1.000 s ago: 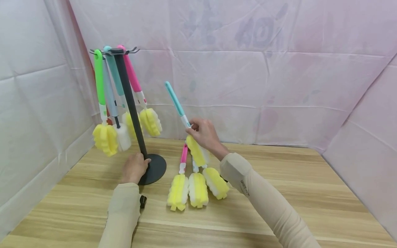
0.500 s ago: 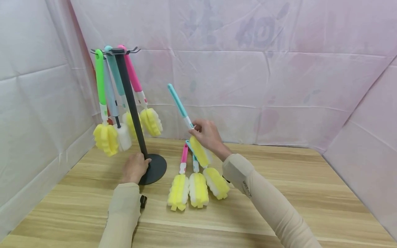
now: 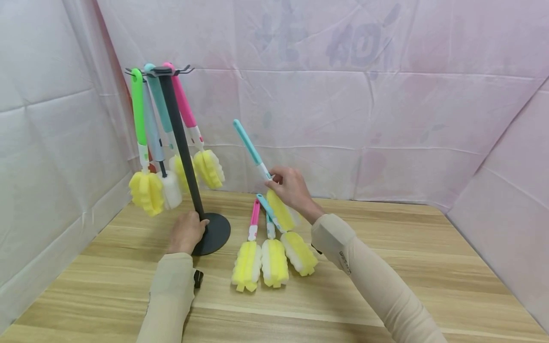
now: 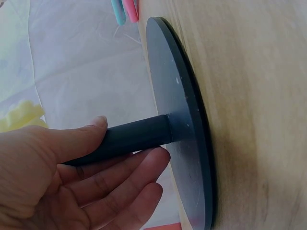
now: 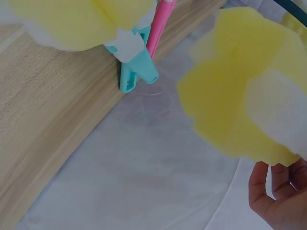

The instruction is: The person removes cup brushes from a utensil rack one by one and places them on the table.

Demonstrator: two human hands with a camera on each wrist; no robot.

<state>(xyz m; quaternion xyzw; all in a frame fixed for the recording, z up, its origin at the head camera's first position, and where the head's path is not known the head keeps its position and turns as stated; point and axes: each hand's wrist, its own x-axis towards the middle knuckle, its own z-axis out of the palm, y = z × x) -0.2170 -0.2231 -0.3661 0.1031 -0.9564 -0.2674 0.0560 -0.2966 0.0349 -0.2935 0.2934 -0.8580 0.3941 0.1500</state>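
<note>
Low on the post of the black stand, my left hand holds it just above the round base; thumb and fingers lie on opposite sides of the post in the left wrist view. My right hand pinches a teal-handled sponge brush near its white neck. The handle tilts up to the left, and its yellow-and-white sponge head hangs below the fingers. Under it, a pink-handled brush and two teal-handled brushes, one in the middle and one at right, lie on the table.
From the stand's hooks hang a green brush, a grey-handled brush with white head, a teal brush and a pink brush. Pale cloth encloses the wooden table at the back and sides.
My right hand has drifted right and slightly down with the teal brush, uncovering the handles of the brushes lying beneath. The left hand and stand stay in place.
</note>
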